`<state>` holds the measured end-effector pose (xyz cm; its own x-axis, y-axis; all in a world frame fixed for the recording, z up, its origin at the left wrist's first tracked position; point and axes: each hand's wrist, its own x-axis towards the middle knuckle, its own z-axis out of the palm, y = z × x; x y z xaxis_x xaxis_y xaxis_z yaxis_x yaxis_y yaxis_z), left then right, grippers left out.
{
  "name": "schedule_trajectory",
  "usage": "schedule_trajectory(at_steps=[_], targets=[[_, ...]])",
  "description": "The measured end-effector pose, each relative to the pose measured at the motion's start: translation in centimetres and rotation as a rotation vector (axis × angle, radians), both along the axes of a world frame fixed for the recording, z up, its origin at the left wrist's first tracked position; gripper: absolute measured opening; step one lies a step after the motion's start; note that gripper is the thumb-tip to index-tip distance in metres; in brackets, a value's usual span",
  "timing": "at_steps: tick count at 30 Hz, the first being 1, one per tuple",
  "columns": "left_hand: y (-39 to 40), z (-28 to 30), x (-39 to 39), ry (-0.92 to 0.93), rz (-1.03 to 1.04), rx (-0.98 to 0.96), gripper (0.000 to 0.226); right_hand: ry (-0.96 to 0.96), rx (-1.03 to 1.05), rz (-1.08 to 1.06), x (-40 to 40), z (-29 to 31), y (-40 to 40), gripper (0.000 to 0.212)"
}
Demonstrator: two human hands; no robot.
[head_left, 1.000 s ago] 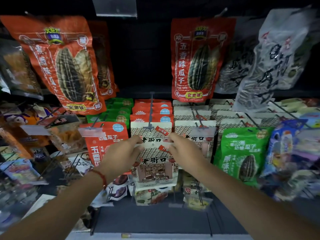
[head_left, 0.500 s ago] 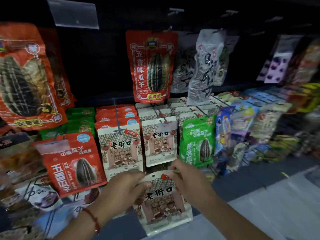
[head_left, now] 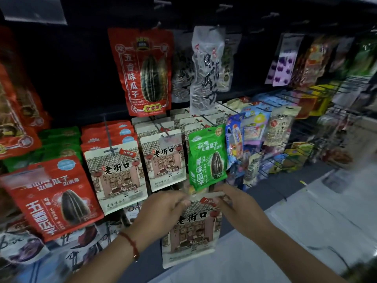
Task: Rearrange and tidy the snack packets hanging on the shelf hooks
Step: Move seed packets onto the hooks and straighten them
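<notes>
A beige snack packet (head_left: 193,233) with a tiled-roof drawing hangs free of the shelf, below the hooks. My left hand (head_left: 163,213) pinches its top left corner and my right hand (head_left: 234,205) pinches its top right corner. Two matching beige packets (head_left: 116,176) (head_left: 163,160) hang on hooks in front of their rows. A green seed packet (head_left: 207,156) hangs just above my right hand. A red seed packet (head_left: 53,197) hangs at the lower left.
A large red packet (head_left: 142,72) and a clear seed bag (head_left: 206,68) hang on the upper row. Wire hooks (head_left: 289,127) with colourful packets run off to the right. More packets (head_left: 24,248) hang low at the left. Pale floor (head_left: 306,231) lies at the lower right.
Both hands pulled the beige packet off its hook and brought it down and to the right, away from the shelf. The view swung right along the shelf.
</notes>
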<state>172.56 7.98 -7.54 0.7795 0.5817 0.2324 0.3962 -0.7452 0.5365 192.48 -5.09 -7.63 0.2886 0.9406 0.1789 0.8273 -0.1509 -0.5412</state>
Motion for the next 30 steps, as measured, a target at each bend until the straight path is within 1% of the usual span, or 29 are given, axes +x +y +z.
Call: schedule_trajectory(at_steps=[4, 8, 10, 13, 16, 18, 19, 21, 25, 26, 27, 28, 30], targets=[[-0.1, 0.3, 2.5, 0.044, 0.039, 0.035, 0.028, 0.018, 0.051, 0.035, 2.7, -0.5, 0.9, 0.018], [0.4, 0.3, 5.8, 0.092, 0.073, 0.044, 0.024, 0.033, 0.055, 0.068, 6.6, -1.7, 2.6, 0.013], [0.9, 0.3, 7.7, 0.155, 0.087, 0.112, 0.03, 0.038, 0.042, 0.112, 8.9, -2.2, 3.7, 0.009], [1.9, 0.2, 10.6, 0.234, 0.126, 0.184, 0.041, 0.04, 0.006, 0.22, 12.7, -2.1, 5.6, 0.009], [2.7, -0.2, 13.1, 0.257, 0.185, 0.181, 0.042, 0.098, -0.028, 0.311, 16.5, -1.3, 8.2, 0.024], [2.9, -0.5, 14.6, 0.271, 0.245, 0.182, 0.041, 0.137, 0.015, 0.313, 19.1, -0.4, 10.3, 0.033], [2.9, -0.6, 15.2, 0.276, 0.274, 0.18, 0.041, 0.122, 0.06, 0.293, 20.3, 0.1, 11.7, 0.038], [2.8, -0.8, 16.2, 0.284, 0.31, 0.161, 0.042, 0.018, 0.123, 0.262, 22.1, 0.9, 14.7, 0.046], [2.6, -0.4, 17.1, 0.288, 0.379, 0.138, 0.041, -0.304, 0.069, 0.253, 22.9, 1.6, 21.2, 0.07], [2.6, -0.2, 17.2, 0.291, 0.394, 0.144, 0.04, -0.352, 0.067, 0.23, 23.0, 1.3, 22.7, 0.074], [2.5, 0.0, 17.3, 0.291, 0.406, 0.149, 0.04, -0.381, 0.063, 0.206, 23.1, 1.0, 23.8, 0.073], [2.5, 0.1, 17.3, 0.29, 0.414, 0.151, 0.041, -0.41, 0.056, 0.194, 23.2, 0.8, 24.7, 0.067], [2.6, 0.2, 17.2, 0.293, 0.418, 0.163, 0.043, -0.468, 0.071, 0.206, 23.3, 0.5, 25.8, 0.046]])
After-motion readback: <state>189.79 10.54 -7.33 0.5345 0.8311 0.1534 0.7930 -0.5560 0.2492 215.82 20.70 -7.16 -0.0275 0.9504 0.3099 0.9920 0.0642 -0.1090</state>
